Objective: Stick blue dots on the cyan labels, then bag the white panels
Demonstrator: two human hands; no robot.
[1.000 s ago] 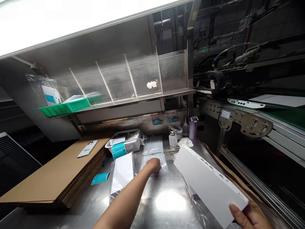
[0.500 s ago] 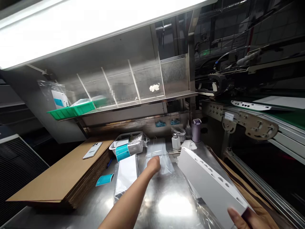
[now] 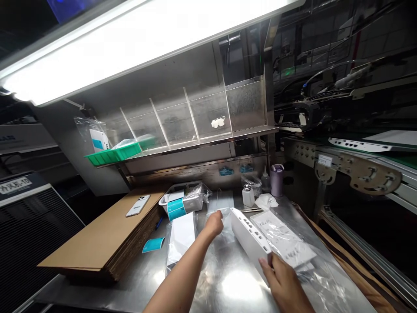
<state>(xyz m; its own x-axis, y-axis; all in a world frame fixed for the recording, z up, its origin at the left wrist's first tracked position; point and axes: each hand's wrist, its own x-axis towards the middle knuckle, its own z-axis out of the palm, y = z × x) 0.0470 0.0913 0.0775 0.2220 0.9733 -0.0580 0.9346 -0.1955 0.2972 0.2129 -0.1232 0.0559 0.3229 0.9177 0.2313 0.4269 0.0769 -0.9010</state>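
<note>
My left hand reaches forward over the steel bench and pinches the edge of a clear plastic bag lying there. A flat white device with a row of ports stands on its edge, and my right hand grips its near end. To the right of the device lies a white perforated panel on more clear plastic film. A bagged white box rests left of my forearm.
A stack of brown cardboard sheets with a white phone on top fills the left. A tray of label rolls, a small dispenser bottle and a purple cup stand at the back. A conveyor runs along the right.
My right hand has swung the white device in from the right, turned it onto its edge and brought it up to my left hand. My left hand lifted the bag's edge slightly.
</note>
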